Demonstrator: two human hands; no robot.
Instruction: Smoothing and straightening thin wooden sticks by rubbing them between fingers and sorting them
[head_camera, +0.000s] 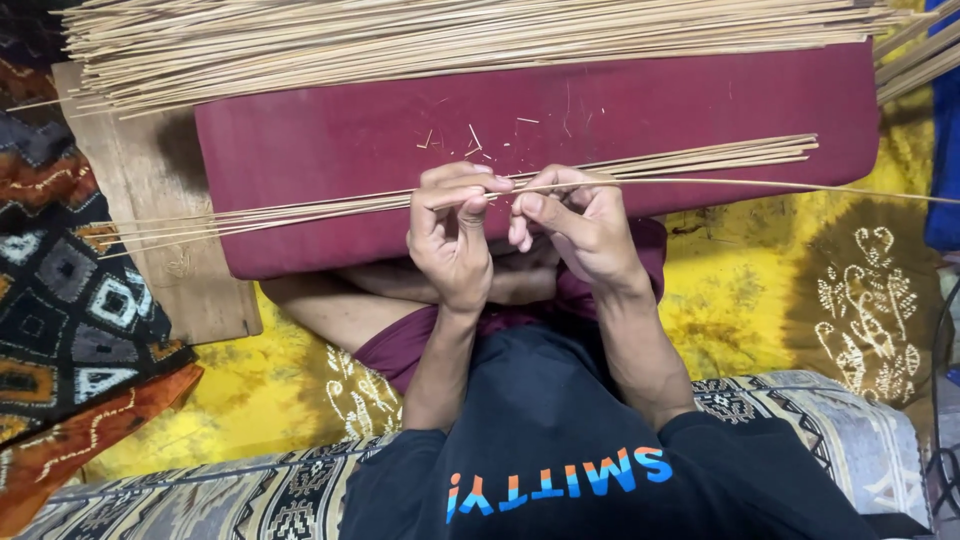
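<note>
Head view, looking down over your lap. Your left hand (452, 238) and right hand (578, 228) meet at the near edge of the maroon cushion (330, 150), almost touching each other. Each hand is closed in a pinch: thumb and bent fingers press together on a single thin bamboo strip (760, 184), which runs from between your hands out to the right, past the cushion's right end and over the yellow patterned cloth (750, 300). The left fingers (455, 190) curl over the strip's end; the right thumb and forefinger clamp it just beside them.

A small bundle of strips (300, 210) lies lengthwise across the cushion, slanting from its near left corner up toward its right edge; it passes directly behind your hands, and whether your knuckles touch it cannot be told. A much larger heap of strips (450, 40) rests along the cushion's far edge and overhangs its left end. Short pale shavings (470, 135) are scattered on the cushion's middle, between the two lots of strips.

A wooden board (150, 220) lies under the cushion's left end, on a dark geometric-patterned fabric (70, 300). Your crossed legs show below the cushion's near edge, and a striped woven mat (800, 420) lies at your right side.
</note>
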